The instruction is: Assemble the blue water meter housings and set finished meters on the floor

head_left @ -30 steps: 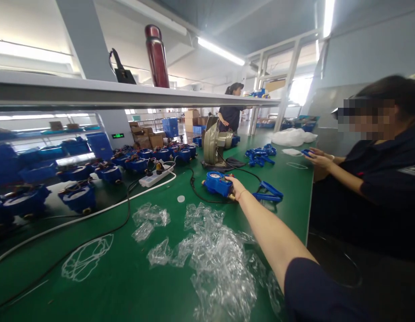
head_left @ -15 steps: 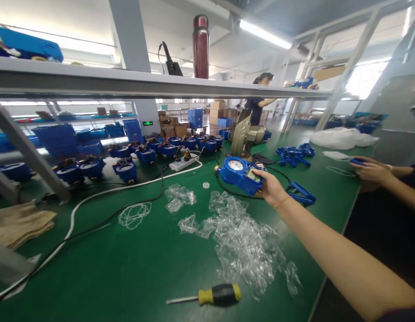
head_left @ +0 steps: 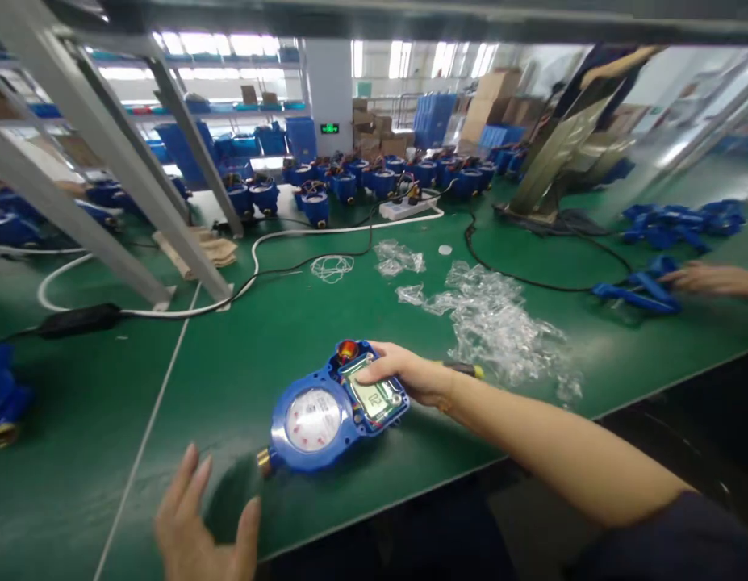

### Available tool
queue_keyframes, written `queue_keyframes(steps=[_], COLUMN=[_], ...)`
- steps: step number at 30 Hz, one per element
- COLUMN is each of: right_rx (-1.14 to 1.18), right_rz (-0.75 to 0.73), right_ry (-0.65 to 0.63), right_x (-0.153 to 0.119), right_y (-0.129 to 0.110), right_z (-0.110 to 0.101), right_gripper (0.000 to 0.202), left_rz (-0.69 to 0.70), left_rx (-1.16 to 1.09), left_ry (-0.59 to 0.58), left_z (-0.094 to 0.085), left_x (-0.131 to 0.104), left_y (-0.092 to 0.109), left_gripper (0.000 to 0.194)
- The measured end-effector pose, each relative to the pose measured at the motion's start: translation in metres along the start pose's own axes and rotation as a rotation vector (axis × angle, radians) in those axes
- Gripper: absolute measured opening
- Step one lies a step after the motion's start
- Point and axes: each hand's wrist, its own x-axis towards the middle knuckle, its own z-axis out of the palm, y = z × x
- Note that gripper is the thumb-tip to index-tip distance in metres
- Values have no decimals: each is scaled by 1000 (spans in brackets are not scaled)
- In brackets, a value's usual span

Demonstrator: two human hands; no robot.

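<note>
A blue water meter [head_left: 313, 421] with a round dial, an uncovered circuit board with a small display, and a brass pipe end is in my right hand [head_left: 403, 373]. The thumb of that hand lies across the display, and the other fingers go out of sight behind the housing. My left hand [head_left: 207, 524] is at the lower left, fingers spread, holding nothing. It is close to the brass end but apart from it. Behind my right wrist a screwdriver [head_left: 464, 369] with a yellow and black handle shows in part.
Crumpled clear plastic bags [head_left: 500, 315] lie right of centre. A power strip [head_left: 407, 207], cables and several blue meters [head_left: 382, 181] stand farther back. Grey shelf legs [head_left: 185, 226] rise at the left. Another person's hand [head_left: 712, 278] is beside blue parts [head_left: 643, 290] at the right.
My right hand has brought the water meter nearer, down and to the left. My left hand has come into view. The view has turned left and down, and the co-worker's hand now reaches the blue parts.
</note>
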Motion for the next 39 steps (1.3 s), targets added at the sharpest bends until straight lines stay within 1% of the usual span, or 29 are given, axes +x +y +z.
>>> queue_keyframes(steps=[1,2,3,4,5,7,9,11,12,15,17,18,20,22,23,24,26,27,29,31,32,33,34,35,36,37,38,39], right_rx=[-24,-55,-90,-130,-172,-260,-338,-422,-470,-602,-667,-711,-883,-1180,-1352,-1501,-1721,-1786,-1855,-1859,-1821,-1741,-1608,-1422,-1200,-978,-784,-646], right_rz=[33,64,97,130,162,207,226,203,167,-17,-133,-187,-299,-420,-467,-501,-534,-541,-541,-504,-485,-479,-489,-507,-525,-534,-528,-516], right_ry=[-45,-92,-141,-191,-240,-319,-354,-347,-332,-267,-170,-85,168,466,588,677,764,781,819,892,945,1003,1049,1061,1032,964,870,772], right_x=[7,13,17,22,26,33,40,45,47,39,24,13,-12,-36,-47,-56,-69,-73,-76,-75,-74,-72,-70,-69,-68,-67,-66,-65], right_y=[4,7,9,10,11,11,9,6,4,-4,-7,-7,-1,13,21,31,51,60,74,81,83,83,84,84,85,87,89,92], right_z=[6,11,15,19,21,26,28,30,30,24,12,4,-20,-47,-60,-72,-88,-92,-91,-82,-75,-67,-56,-44,-29,-13,4,21], right_gripper=[44,45,46,46,46,46,47,48,49,57,62,63,59,54,52,52,53,52,45,38,36,35,35,35,35,34,31,29], left_rz=[-27,-67,-106,-128,-128,-82,-57,-88,-114,-185,-250,-281,-318,-308,-297,-288,-282,-283,-286,-285,-281,-274,-265,-254,-243,-234,-228,-224], left_rx=[-69,-158,-253,-344,-427,-549,-640,-729,-766,-817,-814,-806,-764,-702,-672,-645,-601,-585,-570,-575,-579,-580,-577,-571,-561,-550,-535,-514], left_ry=[-30,-85,-150,-223,-302,-444,-531,-571,-585,-604,-558,-522,-456,-392,-359,-326,-258,-239,-247,-290,-308,-313,-307,-299,-294,-293,-293,-297], left_z=[-2,-4,-6,-8,-11,-13,-12,-8,-6,0,4,7,14,23,29,34,42,44,43,38,34,30,27,24,21,19,17,15], left_x=[-2,-2,-2,0,2,7,12,15,16,13,7,4,-3,-9,-12,-14,-16,-17,-17,-15,-14,-12,-10,-8,-6,-3,-1,2], left_y=[-2,-2,-2,-1,0,2,5,10,13,21,27,29,36,45,50,55,65,69,75,79,80,81,82,83,84,84,84,84], left_gripper=[73,70,70,74,84,109,127,132,133,134,134,133,131,129,127,125,121,121,122,119,115,109,102,96,90,85,81,77])
